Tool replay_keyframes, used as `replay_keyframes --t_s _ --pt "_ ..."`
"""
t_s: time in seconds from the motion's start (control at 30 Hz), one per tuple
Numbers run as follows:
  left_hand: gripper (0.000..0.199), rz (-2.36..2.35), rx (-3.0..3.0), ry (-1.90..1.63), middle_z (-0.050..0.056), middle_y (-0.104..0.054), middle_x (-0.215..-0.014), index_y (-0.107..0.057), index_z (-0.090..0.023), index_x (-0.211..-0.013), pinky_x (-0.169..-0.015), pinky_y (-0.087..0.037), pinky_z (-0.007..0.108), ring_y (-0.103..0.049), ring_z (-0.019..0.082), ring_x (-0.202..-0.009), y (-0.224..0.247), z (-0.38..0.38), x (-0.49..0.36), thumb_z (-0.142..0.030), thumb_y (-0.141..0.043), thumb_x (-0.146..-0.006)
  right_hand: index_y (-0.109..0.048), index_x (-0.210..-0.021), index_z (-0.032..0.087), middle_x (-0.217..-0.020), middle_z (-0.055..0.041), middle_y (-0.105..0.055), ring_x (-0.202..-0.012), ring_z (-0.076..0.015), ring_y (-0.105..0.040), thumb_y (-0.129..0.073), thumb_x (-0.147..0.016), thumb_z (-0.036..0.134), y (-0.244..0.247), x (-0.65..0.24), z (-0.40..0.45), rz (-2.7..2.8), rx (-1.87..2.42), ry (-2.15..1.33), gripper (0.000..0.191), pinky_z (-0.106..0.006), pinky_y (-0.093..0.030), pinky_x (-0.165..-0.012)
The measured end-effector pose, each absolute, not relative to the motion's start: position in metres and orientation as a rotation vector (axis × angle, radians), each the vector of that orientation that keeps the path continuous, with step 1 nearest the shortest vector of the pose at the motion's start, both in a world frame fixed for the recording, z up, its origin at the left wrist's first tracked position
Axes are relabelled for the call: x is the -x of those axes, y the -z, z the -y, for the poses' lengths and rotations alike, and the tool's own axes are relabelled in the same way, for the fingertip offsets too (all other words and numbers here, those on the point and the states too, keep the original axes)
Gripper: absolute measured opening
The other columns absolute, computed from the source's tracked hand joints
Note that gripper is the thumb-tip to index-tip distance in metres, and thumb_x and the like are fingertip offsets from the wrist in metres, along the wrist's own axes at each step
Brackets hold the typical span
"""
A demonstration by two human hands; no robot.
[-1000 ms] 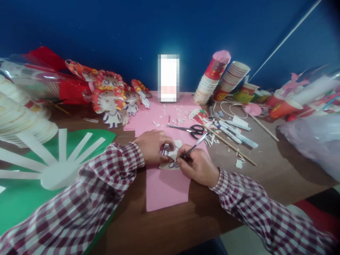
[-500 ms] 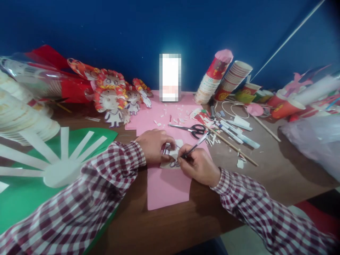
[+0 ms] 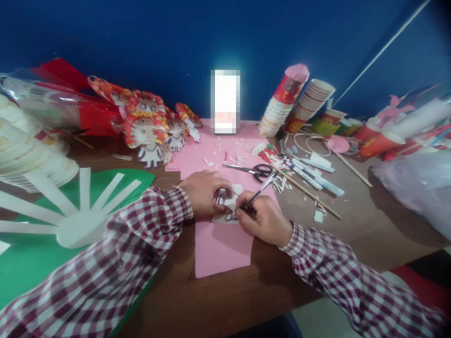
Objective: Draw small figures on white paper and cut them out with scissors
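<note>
My right hand (image 3: 262, 218) is closed around a slim pen (image 3: 260, 190), its tip low over a small piece of white paper (image 3: 230, 199). Purple outlines are drawn on that paper, partly covered by my fingers. My left hand (image 3: 206, 192) presses the paper down from the left, thumb and forefinger apart in a curve. Beneath both lies a pink sheet (image 3: 223, 249). Just beyond my hands rest black-handled scissors (image 3: 259, 172), blades pointing left.
Paper cutout figures (image 3: 148, 131) stand at the back left, near stacked paper cups (image 3: 31, 145). A green sheet with a white strip-rayed cutout (image 3: 82, 227) lies left. Markers (image 3: 306, 173), a wooden stick (image 3: 310, 195), paper scraps and more cups (image 3: 312, 105) are at right. A blurred-out bright screen (image 3: 225, 101) stands behind.
The pen's upper end has tilted slightly to the left in my right hand. My left hand stays in place on the paper.
</note>
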State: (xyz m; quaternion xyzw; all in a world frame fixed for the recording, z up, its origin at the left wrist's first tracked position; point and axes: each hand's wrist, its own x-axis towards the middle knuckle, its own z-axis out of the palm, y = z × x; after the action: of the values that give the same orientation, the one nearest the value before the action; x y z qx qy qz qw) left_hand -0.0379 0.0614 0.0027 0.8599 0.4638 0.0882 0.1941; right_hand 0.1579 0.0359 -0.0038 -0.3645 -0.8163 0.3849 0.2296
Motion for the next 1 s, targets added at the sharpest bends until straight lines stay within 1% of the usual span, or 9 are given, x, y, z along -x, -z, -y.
replay_keyframes --t_s 0.2,0.47,0.67,0.87,1.0 --pt "0.032 -1.296 -2.433 -0.274 0.000 -0.058 -0.084 -0.064 -0.028 -0.088 -0.075 -0.036 0.031 -0.050 0.019 -0.082 0.0036 -0.0632 0.0379 -0.047 -0.064 -0.063 -0.048 -0.079 0.017 -0.058 0.0040 -0.045 -0.048 -0.0081 -0.042 -0.048 -0.081 0.019 0.0029 -0.1582 -0.0353 2.254 1.008 -1.083 0.003 -0.020 -0.033 -0.046" --pt "0.030 -1.293 -2.438 -0.307 0.000 -0.057 -0.078 -0.064 -0.029 -0.086 -0.068 -0.034 0.030 -0.049 0.018 -0.076 0.0006 -0.0612 0.0377 -0.047 -0.064 -0.062 -0.048 -0.076 0.018 -0.052 0.0063 -0.040 -0.044 -0.0070 -0.037 -0.048 -0.081 0.019 0.0033 -0.1601 -0.0390 2.136 1.095 -1.113 0.006 -0.019 -0.030 -0.043" --pt "0.031 -1.307 -2.433 -0.312 -0.001 -0.056 -0.078 -0.064 -0.029 -0.086 -0.067 -0.034 0.029 -0.049 0.017 -0.075 0.0033 -0.0626 0.0383 -0.048 -0.063 -0.062 -0.051 -0.082 0.017 -0.060 0.0031 -0.048 -0.050 -0.0082 -0.043 -0.048 -0.085 0.024 0.0005 -0.1582 -0.0353 2.121 1.026 -1.249 0.008 -0.019 -0.034 -0.046" --pt "0.030 -1.318 -2.440 -0.307 -0.001 -0.056 -0.078 -0.064 -0.030 -0.085 -0.067 -0.034 0.030 -0.049 0.018 -0.076 0.0036 -0.0623 0.0380 -0.047 -0.064 -0.061 -0.054 -0.084 0.017 -0.063 0.0020 -0.050 -0.052 -0.0090 -0.044 -0.052 -0.083 0.025 0.0037 -0.1567 -0.0333 2.160 1.003 -1.203 0.008 -0.020 -0.035 -0.048" --pt "0.031 -1.337 -2.433 -0.274 0.000 -0.056 -0.079 -0.065 -0.030 -0.086 -0.068 -0.035 0.030 -0.049 0.018 -0.077 0.0032 -0.0619 0.0380 -0.047 -0.063 -0.061 -0.055 -0.087 0.017 -0.068 0.0007 -0.053 -0.055 -0.0099 -0.046 -0.053 -0.083 0.025 0.0068 -0.1567 -0.0326 2.166 0.996 -1.204 0.008 -0.021 -0.037 -0.050"
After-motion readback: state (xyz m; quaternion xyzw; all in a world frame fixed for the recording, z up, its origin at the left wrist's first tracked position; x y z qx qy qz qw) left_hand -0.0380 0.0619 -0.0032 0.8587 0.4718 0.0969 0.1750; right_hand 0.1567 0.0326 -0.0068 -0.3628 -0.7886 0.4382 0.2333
